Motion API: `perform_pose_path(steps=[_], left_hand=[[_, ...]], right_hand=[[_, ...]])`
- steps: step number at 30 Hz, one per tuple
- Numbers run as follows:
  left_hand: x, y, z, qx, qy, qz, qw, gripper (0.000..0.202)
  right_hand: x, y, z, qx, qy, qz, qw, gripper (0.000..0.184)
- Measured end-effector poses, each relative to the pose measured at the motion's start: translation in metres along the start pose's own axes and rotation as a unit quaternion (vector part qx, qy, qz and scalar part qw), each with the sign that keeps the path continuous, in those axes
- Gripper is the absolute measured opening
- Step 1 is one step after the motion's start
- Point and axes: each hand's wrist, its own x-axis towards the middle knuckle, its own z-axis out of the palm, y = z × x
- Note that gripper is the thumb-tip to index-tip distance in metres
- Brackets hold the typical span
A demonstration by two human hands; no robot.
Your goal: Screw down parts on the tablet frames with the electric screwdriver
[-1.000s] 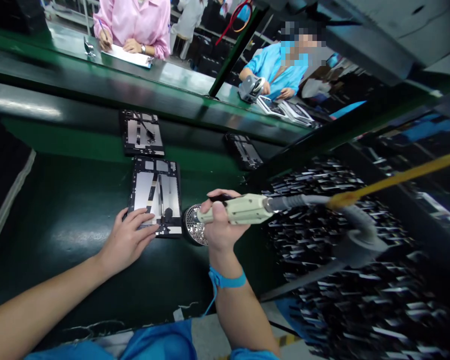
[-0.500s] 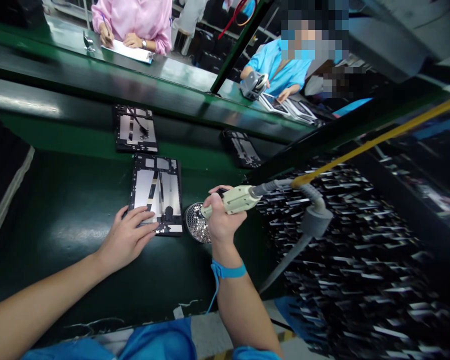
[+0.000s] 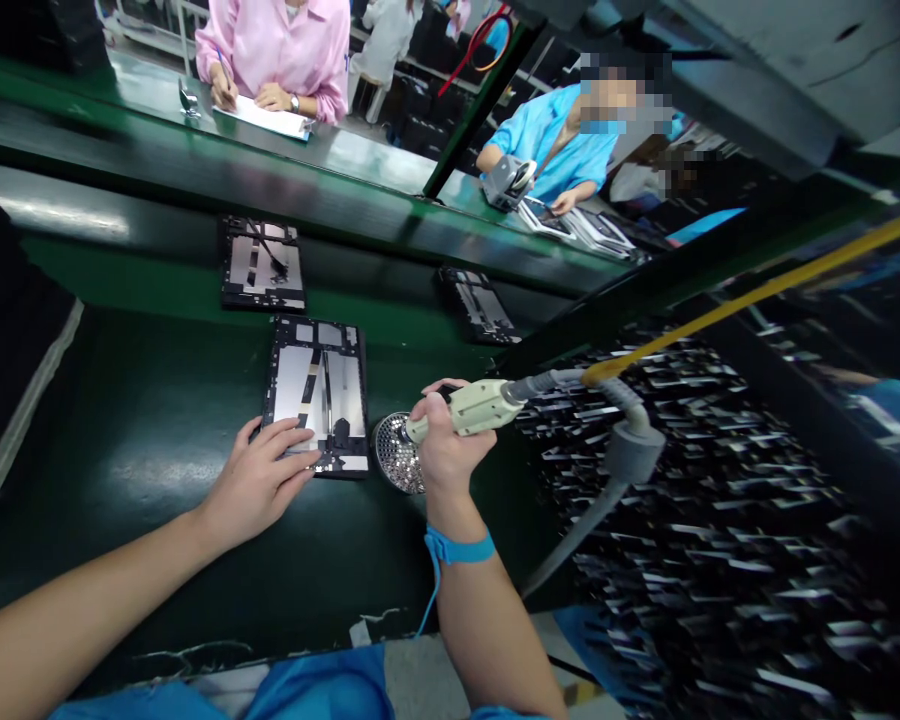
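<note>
My left hand (image 3: 270, 467) lies with fingers stretched over the lower left corner of an opened tablet (image 3: 289, 380), whose silver inside and ribbon cables face up. Wrapped round a pale green electric screwdriver (image 3: 480, 405) is my right hand (image 3: 447, 450), with a blue strap on its wrist. The screwdriver's tip end points down at a round dish of small shiny screws (image 3: 400, 462), just right of the tablet. Whether the tip touches a screw is hidden.
Two more opened tablets, one behind (image 3: 240, 262) and one at the right (image 3: 480, 305), lie on the green bench (image 3: 157, 400). Many thin dark parts (image 3: 705, 520) stand packed at right. A yellow cord (image 3: 757, 295) crosses above. Across the bench, one person writes; another handles tablets.
The view has shifted slightly. The left hand stays on the tablet, and the right hand keeps the screwdriver over the screw dish. The tablet behind appears slightly further left.
</note>
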Motion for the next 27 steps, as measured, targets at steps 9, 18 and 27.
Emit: perform_pose_path(steps=[9, 18, 27], left_hand=[[0.003, 0.002, 0.001, -0.014, 0.0, -0.019, 1.0, 0.03], [0.003, 0.0, 0.001, -0.042, 0.002, -0.026, 0.999, 0.041], [0.005, 0.001, -0.001, -0.053, -0.011, -0.036, 0.998, 0.039]], right_hand=[[-0.002, -0.034, 0.011, 0.076, 0.004, -0.013, 0.997, 0.018], [-0.058, -0.048, 0.055, 0.16, -0.177, 0.056, 0.969, 0.024], [-0.066, -0.045, 0.059, 0.156, -0.208, 0.043, 0.965, 0.023]])
